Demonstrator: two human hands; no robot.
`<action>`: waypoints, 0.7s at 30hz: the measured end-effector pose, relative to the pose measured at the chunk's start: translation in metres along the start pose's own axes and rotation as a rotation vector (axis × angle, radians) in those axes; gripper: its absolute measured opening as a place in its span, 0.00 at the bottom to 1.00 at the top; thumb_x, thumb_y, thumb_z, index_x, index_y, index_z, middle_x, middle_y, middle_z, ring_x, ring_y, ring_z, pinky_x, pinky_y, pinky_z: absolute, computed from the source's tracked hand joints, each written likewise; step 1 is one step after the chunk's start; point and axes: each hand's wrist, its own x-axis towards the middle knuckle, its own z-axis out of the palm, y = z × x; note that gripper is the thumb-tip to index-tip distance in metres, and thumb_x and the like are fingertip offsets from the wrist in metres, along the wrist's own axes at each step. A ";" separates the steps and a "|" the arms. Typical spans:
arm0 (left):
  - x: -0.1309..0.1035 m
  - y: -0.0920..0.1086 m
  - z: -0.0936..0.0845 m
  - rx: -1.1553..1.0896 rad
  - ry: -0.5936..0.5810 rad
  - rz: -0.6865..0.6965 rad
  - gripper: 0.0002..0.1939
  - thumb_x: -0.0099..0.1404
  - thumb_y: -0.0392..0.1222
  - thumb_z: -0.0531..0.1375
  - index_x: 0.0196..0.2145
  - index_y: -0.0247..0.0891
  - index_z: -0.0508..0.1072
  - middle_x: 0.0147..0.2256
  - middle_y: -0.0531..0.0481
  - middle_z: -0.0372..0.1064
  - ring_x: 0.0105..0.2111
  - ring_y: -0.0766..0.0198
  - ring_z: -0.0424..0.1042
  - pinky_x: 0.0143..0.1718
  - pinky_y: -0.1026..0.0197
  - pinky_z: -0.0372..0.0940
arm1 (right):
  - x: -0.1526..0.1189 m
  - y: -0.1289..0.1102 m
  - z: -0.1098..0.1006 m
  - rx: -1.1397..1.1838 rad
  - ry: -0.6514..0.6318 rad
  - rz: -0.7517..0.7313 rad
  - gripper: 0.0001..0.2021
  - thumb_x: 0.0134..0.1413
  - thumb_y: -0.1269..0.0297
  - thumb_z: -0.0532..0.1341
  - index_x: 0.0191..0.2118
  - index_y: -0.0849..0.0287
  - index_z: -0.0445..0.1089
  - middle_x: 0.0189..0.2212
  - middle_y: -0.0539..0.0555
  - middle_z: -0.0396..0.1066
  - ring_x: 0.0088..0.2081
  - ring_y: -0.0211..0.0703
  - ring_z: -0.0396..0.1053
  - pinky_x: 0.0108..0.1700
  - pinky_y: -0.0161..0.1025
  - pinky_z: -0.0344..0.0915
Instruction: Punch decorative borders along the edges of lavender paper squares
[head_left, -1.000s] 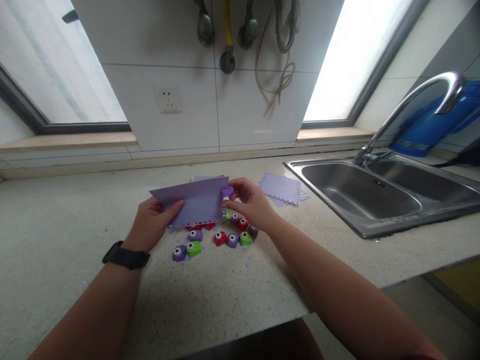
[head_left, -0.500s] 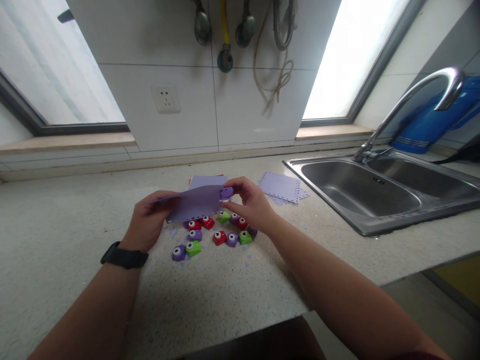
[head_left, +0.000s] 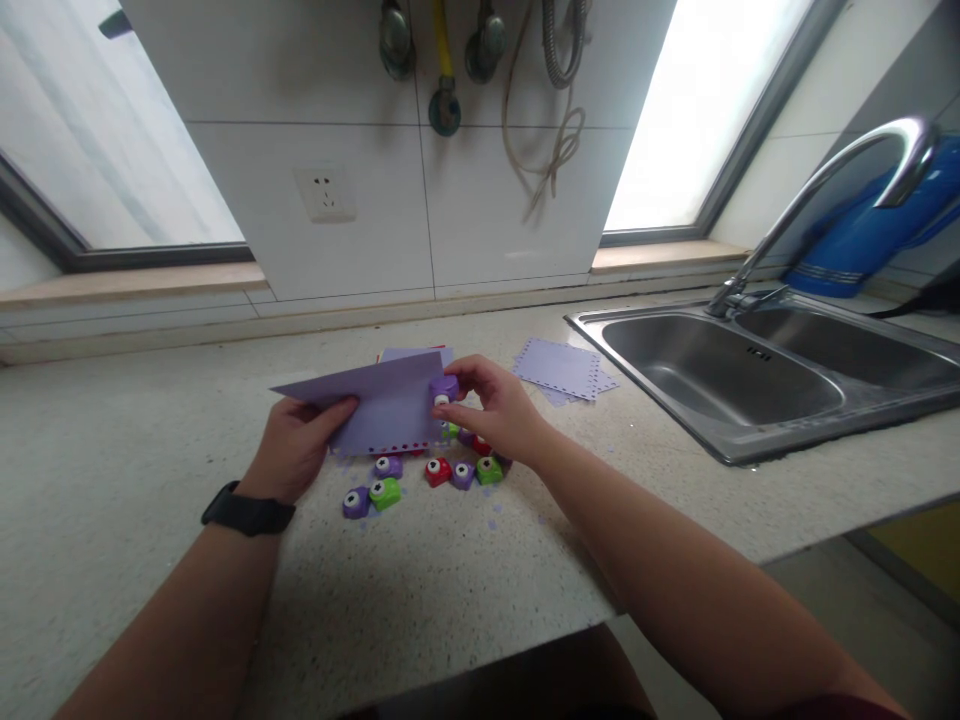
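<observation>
My left hand (head_left: 296, 445) is closed on a sheet of purple paper (head_left: 390, 400), thumb on the near face, holding it tilted above the counter. A row of small punched holes runs along its lower edge. Between the thumb and fingers of my right hand (head_left: 499, 410) is a purple craft punch (head_left: 444, 389), at the sheet's right edge. Whether the paper sits in its slot I cannot tell. Below lie several more punches, among them a red punch (head_left: 438, 471), a green punch (head_left: 489, 470) and a purple punch (head_left: 356, 502); some are partly hidden by the sheet and hand.
Purple sheets with punched edges (head_left: 559, 368) lie on the counter to the right. Behind the held sheet is a stack of paper (head_left: 420, 353). Small purple paper bits (head_left: 493, 523) are scattered about. A steel double sink (head_left: 720, 385) with a faucet (head_left: 825, 180) stands at the right.
The purple sheet has turned so more of its face and its row of holes show. The punch in my right hand has shifted slightly left and down along the sheet's edge.
</observation>
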 end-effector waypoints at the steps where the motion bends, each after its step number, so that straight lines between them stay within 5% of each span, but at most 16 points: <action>1: -0.001 0.000 0.000 -0.059 0.005 -0.026 0.22 0.51 0.50 0.77 0.42 0.40 0.82 0.42 0.46 0.83 0.42 0.50 0.81 0.48 0.48 0.75 | 0.001 0.000 0.001 0.036 -0.002 0.051 0.21 0.48 0.57 0.76 0.46 0.54 0.73 0.36 0.50 0.73 0.37 0.43 0.69 0.45 0.46 0.68; 10: -0.006 0.011 0.009 -0.108 -0.003 -0.123 0.25 0.49 0.50 0.78 0.42 0.38 0.81 0.40 0.45 0.83 0.36 0.52 0.82 0.41 0.52 0.78 | 0.006 0.007 0.004 0.302 0.014 0.373 0.18 0.55 0.45 0.70 0.37 0.55 0.71 0.26 0.48 0.69 0.27 0.38 0.64 0.32 0.41 0.63; 15: -0.009 0.015 0.013 -0.080 -0.103 -0.169 0.30 0.52 0.53 0.76 0.47 0.35 0.77 0.39 0.40 0.82 0.36 0.47 0.82 0.35 0.50 0.78 | 0.005 0.014 0.007 0.408 0.053 0.442 0.20 0.51 0.45 0.72 0.36 0.54 0.70 0.28 0.48 0.68 0.25 0.37 0.60 0.29 0.39 0.59; 21: -0.012 0.016 0.012 -0.150 -0.234 -0.281 0.33 0.49 0.46 0.78 0.51 0.35 0.76 0.37 0.40 0.82 0.30 0.50 0.81 0.29 0.54 0.77 | 0.008 0.010 0.006 0.481 0.082 0.503 0.19 0.48 0.49 0.74 0.36 0.56 0.71 0.29 0.49 0.68 0.27 0.37 0.59 0.29 0.39 0.58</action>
